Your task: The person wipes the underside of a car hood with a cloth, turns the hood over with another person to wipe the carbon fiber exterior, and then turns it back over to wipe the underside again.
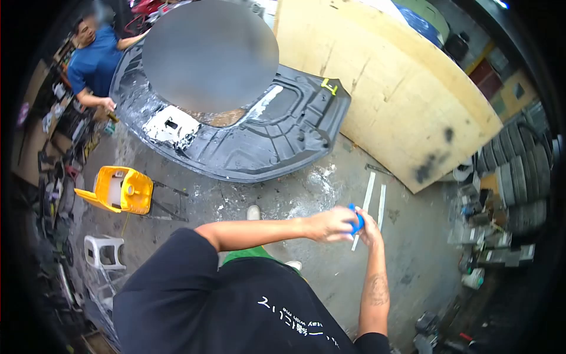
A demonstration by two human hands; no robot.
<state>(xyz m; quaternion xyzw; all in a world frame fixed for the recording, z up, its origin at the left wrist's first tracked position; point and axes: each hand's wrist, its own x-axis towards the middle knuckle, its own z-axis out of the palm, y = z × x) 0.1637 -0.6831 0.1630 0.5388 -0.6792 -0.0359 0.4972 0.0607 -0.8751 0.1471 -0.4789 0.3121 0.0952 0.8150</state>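
A small blue object is between my two hands, in front of my body over the concrete floor. My left hand is curled against its left side, and motion smears the fingers. My right hand wraps round it from the right. Most of the object is hidden by my fingers, so its kind does not show. Beyond my hands lies a dark car hood, its ribbed inner side up, with white patches on it and a strip of yellow tape near its right corner.
Another person in a blue shirt stands at the hood's left end. A big plywood sheet leans at the right. Two pale strips lie on the floor. A yellow plastic container and a white stool stand at the left.
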